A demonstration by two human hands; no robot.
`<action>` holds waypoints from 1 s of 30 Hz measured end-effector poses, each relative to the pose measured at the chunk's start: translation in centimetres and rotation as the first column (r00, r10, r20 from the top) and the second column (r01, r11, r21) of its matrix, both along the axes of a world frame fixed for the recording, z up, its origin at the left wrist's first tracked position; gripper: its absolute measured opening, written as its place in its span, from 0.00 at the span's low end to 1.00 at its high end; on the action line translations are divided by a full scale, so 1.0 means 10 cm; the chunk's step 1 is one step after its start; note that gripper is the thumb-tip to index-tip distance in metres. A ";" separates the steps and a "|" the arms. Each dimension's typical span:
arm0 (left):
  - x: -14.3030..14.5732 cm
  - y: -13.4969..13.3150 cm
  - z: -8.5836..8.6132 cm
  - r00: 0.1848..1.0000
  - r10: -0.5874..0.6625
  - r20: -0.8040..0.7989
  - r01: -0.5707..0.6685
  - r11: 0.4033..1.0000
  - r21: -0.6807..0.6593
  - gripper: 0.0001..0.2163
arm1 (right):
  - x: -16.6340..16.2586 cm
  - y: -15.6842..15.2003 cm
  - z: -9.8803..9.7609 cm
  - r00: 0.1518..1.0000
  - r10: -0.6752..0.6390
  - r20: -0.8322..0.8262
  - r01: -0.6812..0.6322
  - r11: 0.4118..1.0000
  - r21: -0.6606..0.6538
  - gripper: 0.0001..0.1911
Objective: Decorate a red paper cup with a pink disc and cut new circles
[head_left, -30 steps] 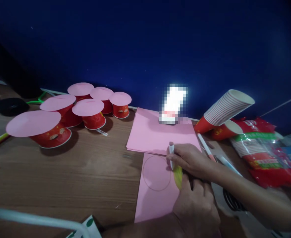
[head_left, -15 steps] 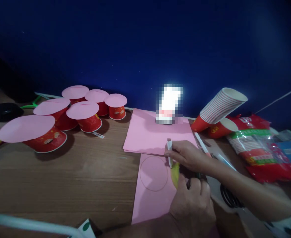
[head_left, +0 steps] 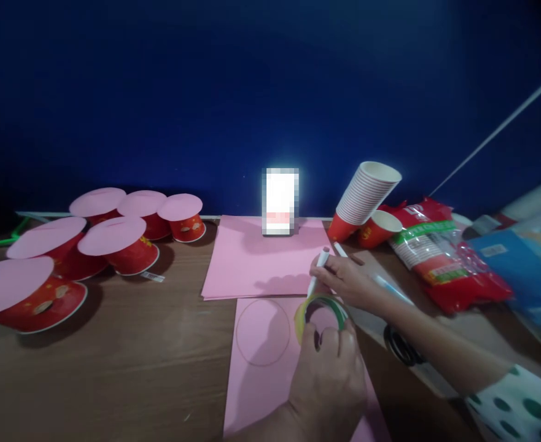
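My left hand (head_left: 328, 374) grips the near edge of a yellow-green tape roll (head_left: 300, 322), which lies flat on a pink paper sheet (head_left: 252, 399). Through the roll's open middle, pink paper shows. In my right hand (head_left: 348, 279) a white marker (head_left: 319, 273) with a brown end stands nearly upright, tilted a little. Its lower tip is by the roll's far rim; whether it touches the paper I cannot tell. A thin drawn circle (head_left: 263, 366) is on the sheet, left of the roll.
A stack of pink sheets (head_left: 237, 264) lies beyond, with a bright blurred phone (head_left: 280, 199) standing on it. Several upturned red cups (head_left: 136, 255) with pink discs stand at left. At right are stacked paper cups (head_left: 366, 196), a red cup bag (head_left: 431, 252) and a black cable coil (head_left: 401, 345).
The view has turned right, so things sit farther left. The tape roll shows more fully, and the marker has tilted, its lower end now toward the left at the roll's far rim.
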State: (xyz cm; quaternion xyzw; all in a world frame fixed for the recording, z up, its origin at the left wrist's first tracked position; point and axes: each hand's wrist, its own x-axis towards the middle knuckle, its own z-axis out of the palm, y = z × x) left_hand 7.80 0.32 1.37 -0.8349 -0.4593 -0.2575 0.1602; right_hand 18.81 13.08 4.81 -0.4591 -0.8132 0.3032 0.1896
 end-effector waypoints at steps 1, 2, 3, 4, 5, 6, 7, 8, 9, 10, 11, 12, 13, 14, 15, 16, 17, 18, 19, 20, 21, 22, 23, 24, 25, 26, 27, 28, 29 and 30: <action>0.00 0.00 0.00 1.000 0.000 -0.005 0.000 1.000 0.001 0.15 | 0.05 -0.02 -0.01 0.999 -0.033 -0.020 0.033 0.999 -0.003 0.16; 0.00 0.00 0.00 1.000 0.002 -0.014 -0.002 1.000 -0.001 0.15 | 0.10 -0.05 -0.02 0.997 -0.063 -0.046 0.063 0.998 -0.011 0.16; 0.00 0.00 -0.01 1.000 0.003 -0.025 -0.003 1.000 -0.003 0.16 | 0.15 -0.09 -0.03 0.993 -0.089 -0.073 0.088 0.996 -0.018 0.16; 0.00 0.00 -0.01 0.999 0.004 -0.040 -0.005 1.000 -0.006 0.16 | 0.20 -0.12 -0.04 0.989 -0.109 -0.097 0.108 0.994 -0.016 0.15; 0.00 0.00 -0.01 0.998 0.008 -0.054 -0.009 1.000 -0.005 0.17 | 0.25 -0.16 -0.04 0.985 -0.126 -0.116 0.127 0.992 -0.004 0.16; 0.00 -0.01 -0.01 0.997 0.013 -0.070 -0.013 1.000 -0.006 0.17 | 0.30 -0.21 -0.04 0.982 -0.143 -0.126 0.146 0.989 0.012 0.16; 0.00 -0.01 0.00 0.996 0.015 -0.087 -0.016 1.000 -0.010 0.17 | 0.34 -0.25 -0.05 0.978 -0.162 -0.130 0.168 0.985 0.030 0.16; -0.01 -0.02 0.00 0.995 0.018 -0.103 -0.019 1.000 -0.016 0.18 | 0.39 -0.30 -0.05 0.974 -0.185 -0.131 0.192 0.980 0.042 0.16; -0.01 -0.02 0.00 0.993 0.019 -0.119 -0.022 0.999 -0.024 0.19 | 0.43 -0.36 -0.06 0.968 -0.212 -0.135 0.219 0.975 0.044 0.16; -0.01 -0.02 0.00 0.991 0.020 -0.132 -0.025 0.999 -0.030 0.19 | 0.47 -0.41 -0.07 0.959 -0.243 -0.146 0.251 0.967 0.035 0.17; -0.01 -0.03 0.00 0.989 0.020 -0.144 -0.024 0.999 -0.032 0.20 | 0.51 -0.47 -0.09 0.947 -0.276 -0.164 0.282 0.959 0.017 0.16; -0.01 -0.03 -0.01 0.988 0.015 -0.153 -0.020 0.999 -0.030 0.21 | 0.54 -0.53 -0.11 0.933 -0.307 -0.189 0.312 0.950 0.001 0.16; -0.02 -0.02 -0.02 0.987 0.011 -0.159 -0.015 1.000 -0.025 0.21 | 0.57 -0.60 -0.13 0.917 -0.334 -0.217 0.340 0.940 -0.013 0.16; -0.02 -0.02 -0.02 0.986 0.006 -0.165 -0.009 1.000 -0.020 0.21 | 0.59 -0.66 -0.15 0.903 -0.355 -0.241 0.361 0.932 -0.019 0.15; -0.02 -0.02 -0.03 0.985 0.001 -0.172 -0.004 1.000 -0.016 0.21 | 0.62 -0.73 -0.17 0.893 -0.369 -0.259 0.378 0.926 -0.019 0.14; -0.03 -0.02 -0.03 0.984 -0.002 -0.179 -0.001 1.000 -0.013 0.21 | 0.64 -0.80 -0.20 0.885 -0.381 -0.267 0.391 0.920 -0.017 0.14; -0.03 -0.02 -0.03 0.983 -0.002 -0.186 -0.001 1.000 -0.013 0.20 | 0.66 -0.86 -0.22 0.881 -0.391 -0.267 0.402 0.916 -0.014 0.13; -0.03 -0.02 -0.03 0.981 -0.002 -0.192 -0.002 1.000 -0.016 0.20 | 0.68 -0.93 -0.25 0.877 -0.403 -0.260 0.415 0.910 -0.010 0.13; -0.04 -0.02 -0.03 0.980 -0.005 -0.200 0.001 1.000 -0.022 0.20 | 0.70 -0.99 -0.27 0.873 -0.417 -0.252 0.430 0.903 -0.004 0.13; -0.04 -0.02 -0.03 0.979 -0.010 -0.205 0.004 1.000 -0.027 0.20 | 0.71 -1.04 -0.29 0.869 -0.429 -0.246 0.443 0.897 0.002 0.13; -0.04 -0.02 -0.02 0.978 -0.012 -0.209 0.005 0.999 -0.035 0.20 | 0.72 -1.09 -0.31 0.865 -0.437 -0.246 0.454 0.891 0.011 0.14; -0.04 -0.02 -0.02 0.977 -0.016 -0.213 0.007 0.999 -0.045 0.20 | 0.73 -1.13 -0.32 0.862 -0.440 -0.250 0.461 0.887 0.027 0.14; -0.05 -0.02 -0.01 0.976 -0.019 -0.218 0.006 0.998 -0.057 0.20 | 0.73 -1.17 -0.33 0.863 -0.437 -0.254 0.462 0.886 0.048 0.14; -0.05 -0.02 -0.01 0.975 -0.021 -0.223 0.005 0.997 -0.074 0.20 | 0.72 -1.21 -0.33 0.867 -0.428 -0.256 0.458 0.886 0.071 0.14; -0.04 -0.02 0.00 0.974 -0.021 -0.227 -0.001 0.995 -0.099 0.20 | 0.72 -1.24 -0.32 0.874 -0.415 -0.254 0.450 0.888 0.097 0.14; -0.04 -0.02 0.01 0.973 -0.023 -0.231 -0.008 0.991 -0.130 0.20 | 0.71 -1.26 -0.31 0.880 -0.402 -0.251 0.441 0.889 0.123 0.14; -0.04 -0.02 0.03 0.972 -0.021 -0.233 -0.018 0.986 -0.167 0.20 | 0.70 -1.29 -0.29 0.889 -0.386 -0.247 0.428 0.891 0.151 0.13; -0.03 -0.03 0.05 0.973 -0.019 -0.231 -0.031 0.978 -0.208 0.20 | 0.69 -1.31 -0.27 0.900 -0.365 -0.238 0.409 0.896 0.172 0.13; -0.02 -0.03 0.08 0.974 -0.019 -0.226 -0.040 0.967 -0.252 0.20 | 0.68 -1.33 -0.26 0.910 -0.345 -0.228 0.389 0.901 0.191 0.12; -0.02 -0.04 0.11 0.975 -0.025 -0.220 -0.043 0.954 -0.298 0.20 | 0.67 -1.34 -0.25 0.919 -0.327 -0.219 0.371 0.904 0.210 0.12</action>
